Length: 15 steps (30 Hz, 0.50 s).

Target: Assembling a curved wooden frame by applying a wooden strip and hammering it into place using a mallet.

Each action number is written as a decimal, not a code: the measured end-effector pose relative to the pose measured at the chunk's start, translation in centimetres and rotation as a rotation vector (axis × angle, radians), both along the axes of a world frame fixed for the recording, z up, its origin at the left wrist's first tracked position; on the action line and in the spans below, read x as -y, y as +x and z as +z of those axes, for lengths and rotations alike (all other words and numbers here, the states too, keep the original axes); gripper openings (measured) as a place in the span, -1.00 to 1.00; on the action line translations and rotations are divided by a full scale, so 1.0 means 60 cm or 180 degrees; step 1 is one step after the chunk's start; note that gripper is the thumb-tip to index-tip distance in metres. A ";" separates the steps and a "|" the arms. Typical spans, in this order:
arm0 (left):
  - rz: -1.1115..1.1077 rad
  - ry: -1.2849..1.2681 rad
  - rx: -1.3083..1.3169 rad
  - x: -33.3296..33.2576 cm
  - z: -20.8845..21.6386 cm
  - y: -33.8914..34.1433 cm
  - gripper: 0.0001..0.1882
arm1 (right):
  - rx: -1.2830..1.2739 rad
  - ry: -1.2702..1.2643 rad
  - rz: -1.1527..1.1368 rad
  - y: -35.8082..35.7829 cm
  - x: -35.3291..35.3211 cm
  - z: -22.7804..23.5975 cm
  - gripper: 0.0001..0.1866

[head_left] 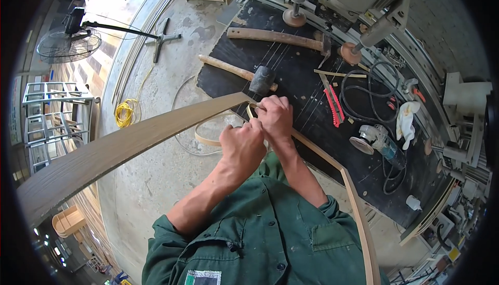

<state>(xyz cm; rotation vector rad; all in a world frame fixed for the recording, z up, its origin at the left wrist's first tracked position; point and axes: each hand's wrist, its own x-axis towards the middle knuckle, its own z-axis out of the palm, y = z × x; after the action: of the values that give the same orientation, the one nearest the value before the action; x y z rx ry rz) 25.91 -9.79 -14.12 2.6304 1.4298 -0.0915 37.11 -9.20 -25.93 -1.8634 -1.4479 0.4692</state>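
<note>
A long wood-grain board (130, 144) runs from the lower left up to a corner just beyond my hands. Beside that corner, a thin pale strip (250, 111) curls by my fingers. My right hand (276, 119) is closed on this strip, its fingers bent over it. Lower and to the left, my left hand (242, 142) makes a fist close against the right one; what it grips is hidden. A narrow wood edge (317, 150) continues right from the hands, then bends down past my body. A loop of pale strip (206, 138) hangs below the board.
On the black bench top (306, 95) lie a rubber mallet (262, 79), a hammer (280, 36), a red utility knife (333, 107) and an angle grinder (382, 144) with its cable. Machine clamps (294, 17) line the far side. A standing fan (70, 40) is at left.
</note>
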 end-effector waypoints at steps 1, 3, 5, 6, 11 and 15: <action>0.0004 0.0017 0.0104 0.005 -0.003 0.004 -0.93 | 0.0010 -0.0006 0.0005 -0.001 -0.003 -0.012 -0.90; -0.0017 0.0149 0.0215 0.008 -0.009 0.003 -0.91 | -0.0011 0.0287 -0.0076 -0.014 -0.006 -0.033 -0.89; 0.0209 0.0064 0.0154 0.006 -0.009 0.000 -0.92 | 0.0018 0.0576 0.0033 -0.014 0.002 -0.025 -0.86; 0.0244 0.0077 0.0157 0.002 -0.012 -0.006 -0.92 | -0.0081 0.0379 -0.0010 -0.016 0.000 -0.022 -0.84; 0.0001 0.0374 0.0246 -0.003 -0.008 -0.011 -0.91 | -0.0099 -0.0033 -0.0080 -0.009 -0.005 -0.012 -0.77; -0.0134 0.0320 0.0250 -0.005 -0.013 -0.010 -0.89 | -0.0513 -0.0338 -0.0179 -0.002 -0.009 0.003 -0.73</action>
<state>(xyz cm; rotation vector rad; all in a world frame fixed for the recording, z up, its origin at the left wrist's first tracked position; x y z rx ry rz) 25.34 -9.48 -14.90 2.7114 1.3888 0.0804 37.02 -8.66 -25.77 -1.8968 -1.2825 0.6643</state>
